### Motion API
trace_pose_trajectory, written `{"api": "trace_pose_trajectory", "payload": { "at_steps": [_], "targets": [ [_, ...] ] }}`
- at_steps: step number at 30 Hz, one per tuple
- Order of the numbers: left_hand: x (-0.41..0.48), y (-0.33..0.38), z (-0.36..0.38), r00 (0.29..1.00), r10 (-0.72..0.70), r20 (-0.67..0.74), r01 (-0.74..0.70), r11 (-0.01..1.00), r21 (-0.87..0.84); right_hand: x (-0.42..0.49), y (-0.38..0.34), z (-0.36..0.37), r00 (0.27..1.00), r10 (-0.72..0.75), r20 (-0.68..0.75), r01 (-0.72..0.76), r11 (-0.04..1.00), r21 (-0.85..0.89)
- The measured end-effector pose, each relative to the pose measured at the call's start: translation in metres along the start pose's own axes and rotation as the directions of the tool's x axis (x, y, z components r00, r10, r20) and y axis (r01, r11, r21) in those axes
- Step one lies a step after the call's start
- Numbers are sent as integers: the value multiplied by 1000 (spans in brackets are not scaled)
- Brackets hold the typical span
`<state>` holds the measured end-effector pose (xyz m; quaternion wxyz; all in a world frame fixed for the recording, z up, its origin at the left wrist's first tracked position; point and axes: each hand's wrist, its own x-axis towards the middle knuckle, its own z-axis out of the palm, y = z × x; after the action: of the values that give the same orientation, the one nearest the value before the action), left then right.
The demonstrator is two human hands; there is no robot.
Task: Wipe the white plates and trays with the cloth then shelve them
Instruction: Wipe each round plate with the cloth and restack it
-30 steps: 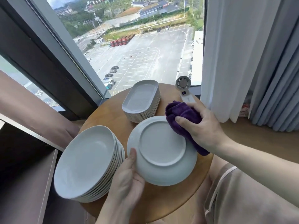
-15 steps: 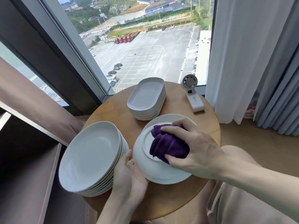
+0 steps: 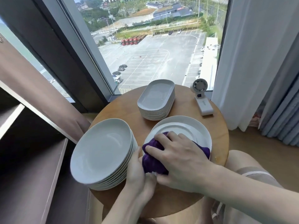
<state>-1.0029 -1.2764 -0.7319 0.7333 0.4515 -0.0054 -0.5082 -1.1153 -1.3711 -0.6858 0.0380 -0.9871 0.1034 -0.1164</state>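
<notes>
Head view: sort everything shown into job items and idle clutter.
Job: purple cloth gripped by the right hand; plate being wiped, held by the left hand; stack of round plates; stack of oval trays; shelf.
Idle: white fan; curtains.

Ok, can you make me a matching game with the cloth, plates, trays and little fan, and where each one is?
Things: 1 purple cloth; 2 stack of round plates; 3 stack of oval trays; 4 small white fan.
Places: A far right, next to the white curtain; B on the white plate, under the right hand; C left side of the round table; D far middle of the table.
Pairs: 1-B; 2-C; 3-D; 4-A.
</notes>
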Motion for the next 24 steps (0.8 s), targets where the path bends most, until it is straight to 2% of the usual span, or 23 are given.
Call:
{"api": "trace_pose_trajectory", "payload": {
  "at_steps": [4,11,18,21,24],
  "targets": [
    [0,1,4,1000,30,7,-31,998,50,32,-10,-3,995,60,74,-60,998,3],
    [-7,11,5,997,17,-75,-8,993,120,84,5,-5,960,203,196,-218,974,59],
    [-9,14,-10,996,-1,-85,32,928,372,96,47,-5,897,353,267,-417,877,241],
    [-9,16,-10,995,-3,-99,40,930,366,88,63,-2,881,395,260,-458,851,257],
    [-9,15,-11,995,-4,-101,39,936,349,71,81,-1,834,484,264,-540,813,218]
  ]
}}
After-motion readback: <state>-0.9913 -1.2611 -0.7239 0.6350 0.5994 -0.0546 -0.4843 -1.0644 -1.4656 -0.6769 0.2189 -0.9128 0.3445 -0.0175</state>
